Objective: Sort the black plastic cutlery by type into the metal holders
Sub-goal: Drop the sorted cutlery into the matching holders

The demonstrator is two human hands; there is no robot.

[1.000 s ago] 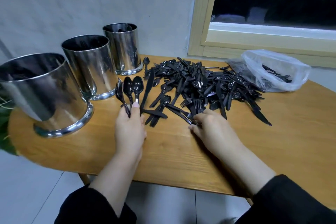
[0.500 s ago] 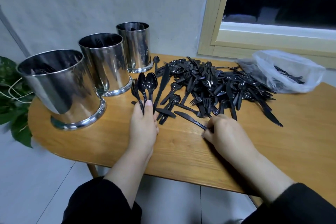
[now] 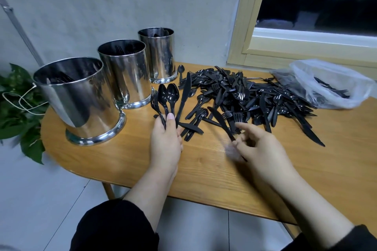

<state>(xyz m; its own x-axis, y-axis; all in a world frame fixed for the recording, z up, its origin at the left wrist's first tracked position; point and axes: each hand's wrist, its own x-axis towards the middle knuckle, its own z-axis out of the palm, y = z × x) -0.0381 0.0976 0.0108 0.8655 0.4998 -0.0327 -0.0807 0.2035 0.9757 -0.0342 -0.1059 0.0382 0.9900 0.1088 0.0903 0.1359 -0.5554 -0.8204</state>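
A big heap of black plastic cutlery [image 3: 244, 96] covers the middle of the wooden table [image 3: 204, 169]. My left hand [image 3: 166, 142] grips a fan of pieces: a fork [image 3: 154, 100], two spoons [image 3: 168, 96] and a knife [image 3: 184, 96]. Right of it, my right hand [image 3: 259, 146] pinches the handle of a black knife [image 3: 221, 122], whose blade points up and left toward the heap. Three shiny metal holders stand in a row on the left: near [image 3: 79, 100], middle [image 3: 126, 71] and far [image 3: 159, 53]. Each shows some dark cutlery inside.
A clear plastic bag [image 3: 330, 83] holding more black cutlery lies at the table's right back, under the window frame [image 3: 306, 55]. A leafy plant [image 3: 18, 108] sits beyond the left table edge. The wall runs close behind the holders.
My right hand has lifted a knife off the table edge of the heap and drawn it back toward me; it is motion-blurred. My left hand keeps its fan of cutlery.
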